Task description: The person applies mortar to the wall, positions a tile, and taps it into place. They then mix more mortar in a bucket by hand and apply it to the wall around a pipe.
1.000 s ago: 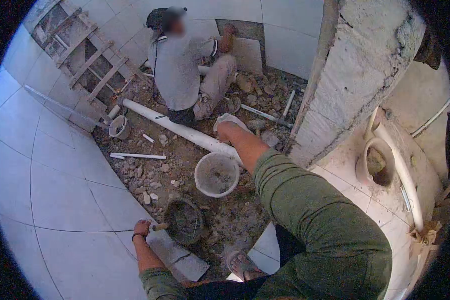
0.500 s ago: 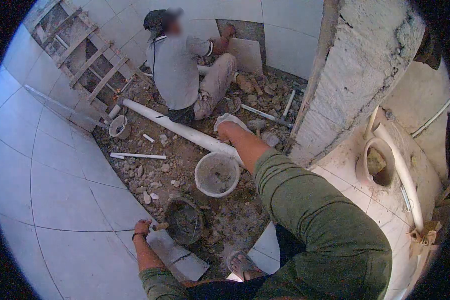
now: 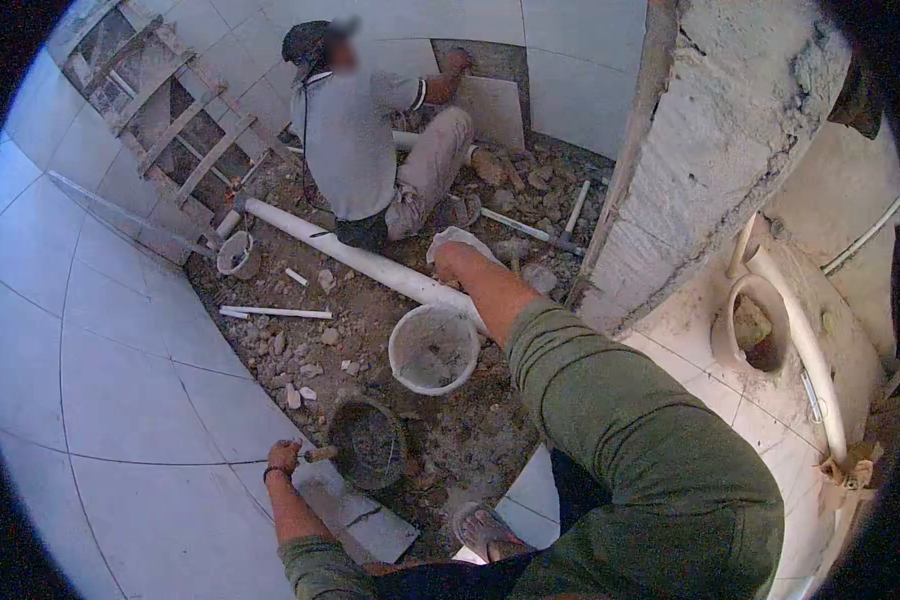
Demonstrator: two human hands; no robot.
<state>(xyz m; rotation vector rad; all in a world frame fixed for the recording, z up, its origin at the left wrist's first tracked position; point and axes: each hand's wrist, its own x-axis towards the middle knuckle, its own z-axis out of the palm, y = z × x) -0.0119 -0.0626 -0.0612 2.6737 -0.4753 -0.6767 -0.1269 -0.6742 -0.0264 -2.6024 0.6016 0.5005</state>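
My left hand (image 3: 283, 458) rests against the pale tiling at lower left, fingers partly showing and apparently holding nothing. Right beside its fingertips is a short wooden handle (image 3: 320, 454), at the rim of a dark bucket (image 3: 342, 418) with grey mix inside. My right arm stretches forward over the white pipe. At its end, my right hand (image 3: 454, 262) is at a crumpled white bag-like thing (image 3: 462, 238); its fingers are hidden, so its grip cannot be seen. Below that hand stands a whitish bucket (image 3: 402, 368) with grey residue inside.
A co-worker (image 3: 355, 150) sits at the back, one hand by a loose tile (image 3: 495, 108) at a wall gap. A thick white pipe (image 3: 360, 262) crosses the rubble. A wooden ladder (image 3: 175, 130) leans at left; a rough concrete pillar (image 3: 705, 150) rises at right. A small bucket (image 3: 252, 262) stands left.
The co-worker's head has shifted slightly to the left. Both of my hands stay in nearly the same place.
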